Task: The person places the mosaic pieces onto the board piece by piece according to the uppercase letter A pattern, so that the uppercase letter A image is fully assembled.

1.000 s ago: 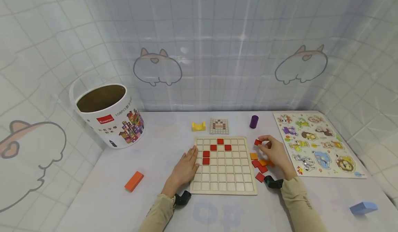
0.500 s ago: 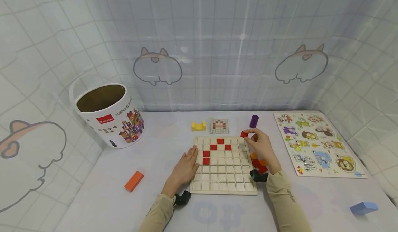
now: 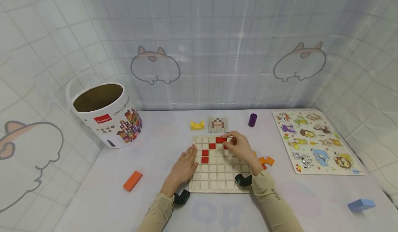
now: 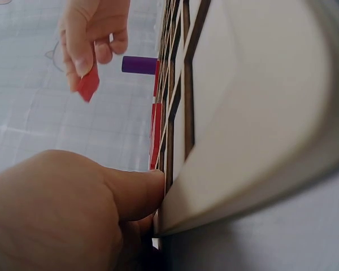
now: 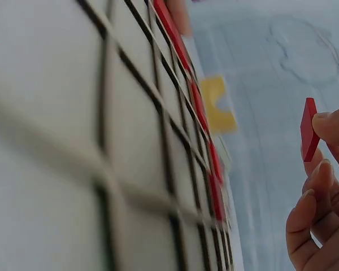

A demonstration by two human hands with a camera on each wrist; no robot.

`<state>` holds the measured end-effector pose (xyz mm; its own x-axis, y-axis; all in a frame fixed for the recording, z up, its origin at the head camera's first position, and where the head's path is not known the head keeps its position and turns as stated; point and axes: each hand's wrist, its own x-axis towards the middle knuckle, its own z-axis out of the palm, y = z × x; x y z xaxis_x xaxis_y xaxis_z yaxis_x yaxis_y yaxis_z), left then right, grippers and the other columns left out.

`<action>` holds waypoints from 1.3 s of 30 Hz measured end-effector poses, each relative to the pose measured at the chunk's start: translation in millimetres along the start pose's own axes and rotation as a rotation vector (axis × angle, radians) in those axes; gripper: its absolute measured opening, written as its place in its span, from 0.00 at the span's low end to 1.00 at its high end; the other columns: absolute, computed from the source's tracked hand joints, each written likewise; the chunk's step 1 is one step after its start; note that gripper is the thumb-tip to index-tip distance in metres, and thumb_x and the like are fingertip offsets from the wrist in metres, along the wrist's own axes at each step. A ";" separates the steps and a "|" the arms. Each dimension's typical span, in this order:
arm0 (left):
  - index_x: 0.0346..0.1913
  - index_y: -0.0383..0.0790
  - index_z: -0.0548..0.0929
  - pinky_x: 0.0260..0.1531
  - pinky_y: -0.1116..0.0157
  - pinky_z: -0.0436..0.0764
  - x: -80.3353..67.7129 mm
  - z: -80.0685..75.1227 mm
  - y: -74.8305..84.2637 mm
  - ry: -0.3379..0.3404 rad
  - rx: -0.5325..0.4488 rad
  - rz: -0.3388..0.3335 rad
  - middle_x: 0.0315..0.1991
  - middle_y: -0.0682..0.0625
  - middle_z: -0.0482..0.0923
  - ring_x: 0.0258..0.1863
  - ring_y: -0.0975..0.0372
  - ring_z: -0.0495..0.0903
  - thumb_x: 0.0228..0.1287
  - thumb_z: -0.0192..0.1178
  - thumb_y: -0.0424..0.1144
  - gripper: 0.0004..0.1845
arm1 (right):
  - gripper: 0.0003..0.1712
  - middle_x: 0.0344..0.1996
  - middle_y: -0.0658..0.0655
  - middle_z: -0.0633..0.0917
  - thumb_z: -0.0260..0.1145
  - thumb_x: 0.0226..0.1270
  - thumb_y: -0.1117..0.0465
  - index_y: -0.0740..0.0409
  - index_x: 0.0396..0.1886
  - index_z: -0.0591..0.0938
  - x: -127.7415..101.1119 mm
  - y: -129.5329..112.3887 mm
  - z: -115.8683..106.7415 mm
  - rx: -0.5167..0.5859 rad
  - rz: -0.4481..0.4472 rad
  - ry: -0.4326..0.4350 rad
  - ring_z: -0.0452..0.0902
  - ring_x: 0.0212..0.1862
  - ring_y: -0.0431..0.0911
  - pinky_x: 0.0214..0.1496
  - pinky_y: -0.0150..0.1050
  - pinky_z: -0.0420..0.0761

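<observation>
The right hand (image 3: 240, 147) reaches over the far part of the pale wooden grid board (image 3: 220, 182), its thumb and fingertips pinching a small flat red square tile (image 4: 88, 84) held just above the board's upper rows, beside the red tiles already seated there; the wrist is bent down, the beige sleeve running back toward the near edge of the counter (image 3: 93, 197). The left hand (image 3: 183, 166) lies flat with straight fingers against the board's left edge, its thumb pressed to the wooden rim in the left wrist view, holding nothing. The board lies flat on the white counter, with several red tiles set in a slanting line across its upper left squares. Just right of the board is a small heap of loose red and orange square tiles (image 3: 266, 160). Beyond the board stand a yellow notched block (image 3: 197, 124), a small pattern card (image 3: 217, 124) and a purple cylinder (image 3: 252, 120). Farther right lies a wooden animal puzzle board (image 3: 314, 142); to the left, an open round cardboard tub (image 3: 107, 116) and an orange rectangular block (image 3: 132, 180); at the near right, a light blue block (image 3: 360, 204). A pale checked cloth with cartoon animals backs the counter.
</observation>
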<state>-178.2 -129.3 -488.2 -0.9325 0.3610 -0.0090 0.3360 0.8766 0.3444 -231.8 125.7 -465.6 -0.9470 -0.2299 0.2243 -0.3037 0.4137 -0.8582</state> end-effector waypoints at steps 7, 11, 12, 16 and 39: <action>0.74 0.28 0.53 0.74 0.47 0.55 0.6 -0.6 -1.9 -0.001 -0.003 -0.005 0.77 0.38 0.49 0.76 0.46 0.51 0.74 0.47 0.41 0.32 | 0.10 0.27 0.58 0.79 0.67 0.63 0.66 0.56 0.44 0.83 -1.9 -6.2 29.4 0.018 -0.052 -0.085 0.66 0.23 0.37 0.25 0.28 0.67; 0.75 0.30 0.53 0.75 0.48 0.54 1.3 0.5 -3.9 -0.002 0.003 -0.018 0.77 0.39 0.48 0.77 0.47 0.50 0.74 0.46 0.42 0.33 | 0.09 0.33 0.56 0.82 0.67 0.63 0.65 0.57 0.43 0.83 -6.7 -3.8 40.3 0.033 -0.069 -0.132 0.68 0.23 0.36 0.25 0.28 0.70; 0.75 0.30 0.53 0.75 0.48 0.54 1.5 1.0 -4.4 0.000 0.003 -0.019 0.77 0.39 0.48 0.77 0.48 0.50 0.75 0.46 0.42 0.33 | 0.09 0.32 0.56 0.83 0.67 0.63 0.65 0.56 0.43 0.83 -8.1 -3.1 42.3 0.037 -0.067 -0.141 0.68 0.23 0.35 0.25 0.27 0.70; 0.75 0.30 0.53 0.75 0.48 0.53 1.7 2.6 -5.3 -0.002 -0.001 -0.020 0.77 0.39 0.48 0.77 0.48 0.50 0.75 0.46 0.42 0.33 | 0.08 0.31 0.55 0.82 0.67 0.64 0.64 0.56 0.43 0.83 -14.4 0.2 47.2 0.089 -0.033 -0.158 0.68 0.24 0.36 0.27 0.27 0.69; 0.75 0.30 0.53 0.75 0.48 0.53 1.8 3.7 -4.1 0.000 -0.002 -0.012 0.77 0.40 0.49 0.77 0.49 0.50 0.74 0.46 0.42 0.33 | 0.12 0.31 0.47 0.81 0.73 0.56 0.66 0.52 0.40 0.84 -37.2 -1.4 70.7 -0.068 -0.226 -0.234 0.67 0.27 0.33 0.28 0.27 0.72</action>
<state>-180.8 -131.1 -493.1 -0.9363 0.3510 -0.0134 0.3249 0.8800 0.3464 -188.8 71.4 -505.4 -0.8077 -0.5154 0.2863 -0.5168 0.3850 -0.7647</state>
